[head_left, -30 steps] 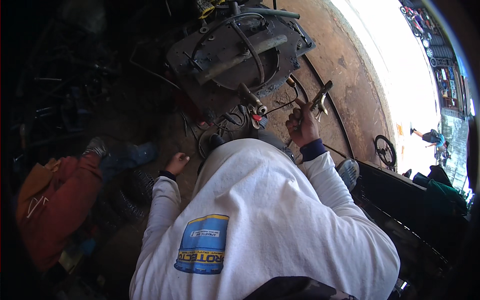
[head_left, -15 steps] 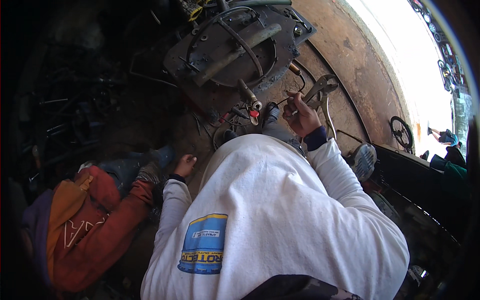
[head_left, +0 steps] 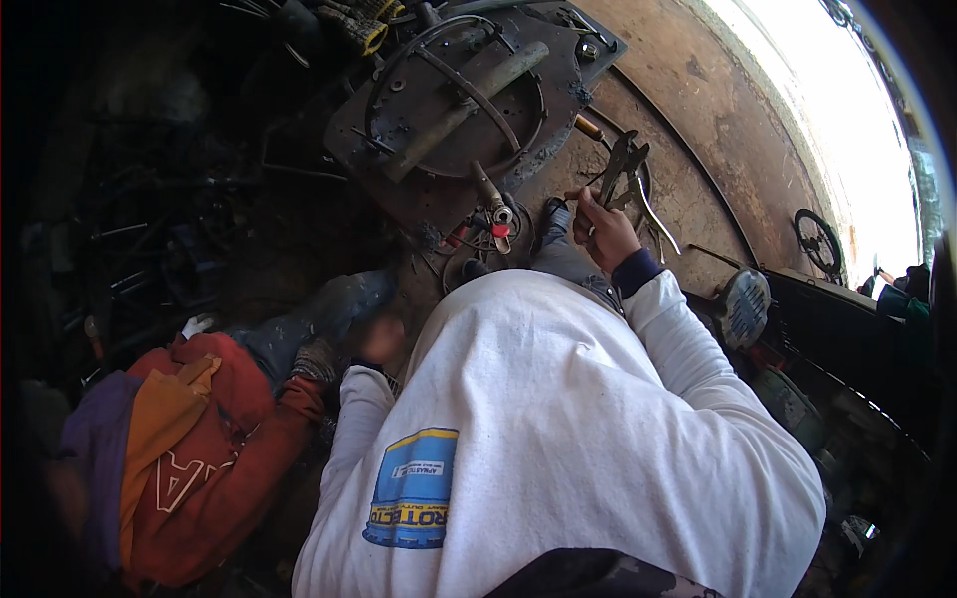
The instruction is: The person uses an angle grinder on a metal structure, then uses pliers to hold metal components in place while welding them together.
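Observation:
In my right hand (head_left: 608,237) are metal locking pliers (head_left: 623,159), their jaws pointing away from me and one curved handle sticking out to the right. The fingers are wrapped around the pliers' body. Low on the left, my left hand (head_left: 381,341) is smeared by motion, so its fingers cannot be read. Ahead stands a dark metal work plate (head_left: 351,125) with a round hoop and a crossbar (head_left: 478,88) on it. A thick pipe (head_left: 523,68) lies across the hoop. At the plate's near edge is a tapered metal tube (head_left: 486,184) above a red-tipped part (head_left: 500,231).
Close on my left sits a person in a red hooded top (head_left: 239,399), with a grey-gloved hand (head_left: 316,361) near my left sleeve. Yellow-edged work gloves (head_left: 371,38) lie beyond the plate. A copper-coloured cylinder (head_left: 589,128) and a wheel (head_left: 817,241) are on the right.
The pliers have turned in my right hand, and their jaws now point farther ahead. My left hand has blurred in motion. The whole view has shifted slightly.

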### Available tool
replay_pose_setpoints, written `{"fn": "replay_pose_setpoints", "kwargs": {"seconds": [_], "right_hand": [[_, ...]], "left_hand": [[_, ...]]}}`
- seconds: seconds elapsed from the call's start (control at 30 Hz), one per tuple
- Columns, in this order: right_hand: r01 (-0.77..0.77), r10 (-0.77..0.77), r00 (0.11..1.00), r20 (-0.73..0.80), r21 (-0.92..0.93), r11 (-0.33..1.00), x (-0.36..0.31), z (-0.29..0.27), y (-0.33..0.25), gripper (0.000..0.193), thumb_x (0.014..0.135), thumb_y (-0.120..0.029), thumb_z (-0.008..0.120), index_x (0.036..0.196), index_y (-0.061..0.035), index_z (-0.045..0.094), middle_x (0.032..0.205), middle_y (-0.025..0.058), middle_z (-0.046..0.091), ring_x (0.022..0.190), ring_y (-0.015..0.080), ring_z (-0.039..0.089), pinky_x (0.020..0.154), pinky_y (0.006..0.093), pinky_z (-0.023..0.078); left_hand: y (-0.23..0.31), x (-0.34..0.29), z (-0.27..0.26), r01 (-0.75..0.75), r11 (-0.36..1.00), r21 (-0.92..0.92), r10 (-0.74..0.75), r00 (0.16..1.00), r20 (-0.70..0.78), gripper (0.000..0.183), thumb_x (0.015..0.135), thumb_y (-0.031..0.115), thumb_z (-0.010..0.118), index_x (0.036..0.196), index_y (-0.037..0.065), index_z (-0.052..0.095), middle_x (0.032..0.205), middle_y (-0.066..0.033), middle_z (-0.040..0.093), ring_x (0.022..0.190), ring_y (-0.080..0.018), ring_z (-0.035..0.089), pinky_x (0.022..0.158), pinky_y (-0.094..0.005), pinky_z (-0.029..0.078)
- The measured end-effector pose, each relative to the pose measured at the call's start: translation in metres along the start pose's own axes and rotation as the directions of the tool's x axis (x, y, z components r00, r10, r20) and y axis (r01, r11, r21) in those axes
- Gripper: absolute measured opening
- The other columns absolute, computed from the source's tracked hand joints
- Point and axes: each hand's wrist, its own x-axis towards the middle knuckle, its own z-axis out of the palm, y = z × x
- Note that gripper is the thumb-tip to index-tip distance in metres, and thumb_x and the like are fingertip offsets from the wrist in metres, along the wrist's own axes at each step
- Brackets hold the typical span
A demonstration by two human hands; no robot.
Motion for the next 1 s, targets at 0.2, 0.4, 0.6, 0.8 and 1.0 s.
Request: {"fn": "replay_pose_setpoints", "kwargs": {"seconds": [0.2,0.4,0.6,0.8,1.0], "right_hand": [[-0.013,0.012,1.0,-0.014,-0.058,0.998,-0.001,-0.001,0.002,0.031,0.099,-0.033,0.055,0.104,-0.0047,0.065,0.067,-0.0056,0.041,0.06,0.0074,0.039,0.055,0.025,0.033],[-0.012,0.012,1.0,-0.007,-0.101,0.995,-0.001,-0.002,0.006,0.032,0.1,-0.033,0.054,0.103,-0.0025,0.065,0.065,-0.0052,0.042,0.057,0.0079,0.039,0.053,0.0254,0.033],[-0.02,0.017,1.0,-0.022,-0.137,0.99,-0.006,-0.001,0.007,0.033,0.099,-0.034,0.055,0.099,-0.0024,0.065,0.065,-0.0043,0.045,0.056,0.0084,0.041,0.053,0.0254,0.034],[-0.023,0.016,0.999,-0.046,-0.169,0.985,-0.005,-0.005,0.011,0.031,0.098,-0.035,0.056,0.097,-0.0045,0.065,0.066,-0.0044,0.047,0.056,0.0082,0.043,0.051,0.0254,0.034],[-0.033,0.025,0.998,-0.05,-0.172,0.985,-0.006,-0.005,0.01,0.028,0.1,-0.031,0.054,0.101,-0.0045,0.063,0.063,-0.0044,0.043,0.054,0.0094,0.042,0.051,0.0263,0.035]], "left_hand": [[0.0,0.005,-0.002,0.056,0.998,0.016,-0.057,0.998,0.023,0.044,0.091,0.03,0.065,0.12,-0.003,0.057,0.1,-0.0103,0.067,0.075,-0.0157,0.063,0.063,-0.0291,0.051],[-0.015,0.019,0.013,-0.095,0.994,0.058,0.094,0.995,0.018,0.045,0.09,0.032,0.066,0.12,-0.001,0.058,0.095,-0.0098,0.066,0.068,-0.0143,0.061,0.06,-0.0291,0.05],[-0.021,0.035,0.029,-0.102,0.993,-0.066,0.105,0.993,0.047,0.046,0.089,0.034,0.067,0.119,-0.001,0.059,0.094,-0.0105,0.065,0.071,-0.0152,0.062,0.06,-0.0296,0.05],[-0.027,0.031,0.031,-0.095,0.995,0.007,0.096,0.995,-0.035,0.049,0.087,0.035,0.068,0.12,0.0,0.058,0.105,-0.0125,0.063,0.082,-0.0187,0.062,0.063,-0.0309,0.052],[-0.022,0.025,0.035,0.012,0.999,-0.043,-0.011,1.0,0.025,0.051,0.086,0.035,0.068,0.122,0.0,0.057,0.113,-0.0156,0.061,0.092,-0.0225,0.062,0.069,-0.0343,0.054]]}}
